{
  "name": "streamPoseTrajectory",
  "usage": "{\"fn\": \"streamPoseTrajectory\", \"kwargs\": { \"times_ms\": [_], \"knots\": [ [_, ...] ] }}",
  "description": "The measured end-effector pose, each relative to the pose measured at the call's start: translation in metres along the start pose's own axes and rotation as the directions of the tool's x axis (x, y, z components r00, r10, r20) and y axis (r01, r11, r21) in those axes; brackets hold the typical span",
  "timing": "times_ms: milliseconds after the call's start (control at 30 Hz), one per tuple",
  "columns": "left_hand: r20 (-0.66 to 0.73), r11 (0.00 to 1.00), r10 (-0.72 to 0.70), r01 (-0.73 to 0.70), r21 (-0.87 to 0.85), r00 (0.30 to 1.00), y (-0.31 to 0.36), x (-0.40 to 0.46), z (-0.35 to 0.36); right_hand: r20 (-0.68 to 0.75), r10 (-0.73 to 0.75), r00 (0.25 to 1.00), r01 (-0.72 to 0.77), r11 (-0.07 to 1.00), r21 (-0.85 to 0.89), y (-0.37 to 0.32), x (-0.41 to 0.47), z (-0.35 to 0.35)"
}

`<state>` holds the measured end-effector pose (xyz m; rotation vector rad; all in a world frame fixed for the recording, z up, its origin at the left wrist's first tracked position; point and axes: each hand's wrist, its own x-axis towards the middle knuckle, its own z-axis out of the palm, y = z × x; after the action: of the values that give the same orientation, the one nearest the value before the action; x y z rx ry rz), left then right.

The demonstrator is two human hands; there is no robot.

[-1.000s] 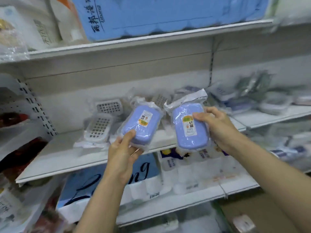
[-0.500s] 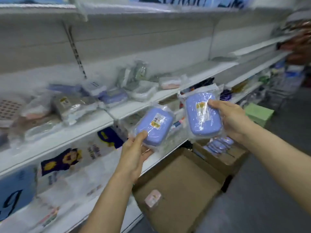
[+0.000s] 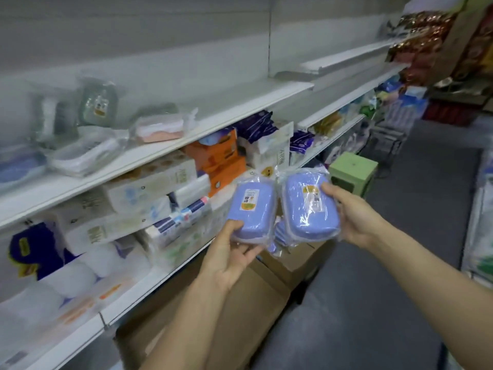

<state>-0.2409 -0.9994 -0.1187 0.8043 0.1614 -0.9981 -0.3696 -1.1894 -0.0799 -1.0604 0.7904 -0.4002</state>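
Boxes of blue plastic in clear wrappers are held side by side over the aisle: the left hand (image 3: 234,252) grips the left blue box (image 3: 252,212) by its lower end, and the right hand (image 3: 354,217) clasps the right blue box (image 3: 309,206) along its right edge. Both look light and stiff, though the film is probably slippery, so a hold across the body seems safest. A shelf (image 3: 160,153) of goods runs along the left; a cardboard box (image 3: 253,303) sits below, a green stool (image 3: 352,173) beyond.
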Motion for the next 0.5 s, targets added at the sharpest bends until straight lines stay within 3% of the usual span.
{"fn": "streamPoseTrajectory", "kwargs": {
  "times_ms": [133,233,367,500],
  "knots": [
    [-0.021,0.999,-0.02,0.019,-0.043,1.0,-0.018,0.079,0.033,0.036,0.011,0.999,-0.011,1.0,-0.007,-0.014,0.085,-0.025],
    [-0.037,0.999,-0.036,0.037,0.028,0.999,-0.02,0.152,0.061,0.039,0.028,0.999,-0.026,0.998,-0.053,-0.035,0.163,-0.044],
    [-0.078,0.992,-0.063,0.071,0.106,0.995,-0.017,0.238,0.1,-0.025,0.077,0.997,-0.08,0.978,-0.19,-0.068,0.264,-0.065],
    [-0.131,0.985,-0.107,0.123,0.12,0.986,-0.021,0.303,0.12,0.039,0.061,0.997,-0.044,0.938,-0.343,-0.083,0.333,-0.083]
  ]
}}
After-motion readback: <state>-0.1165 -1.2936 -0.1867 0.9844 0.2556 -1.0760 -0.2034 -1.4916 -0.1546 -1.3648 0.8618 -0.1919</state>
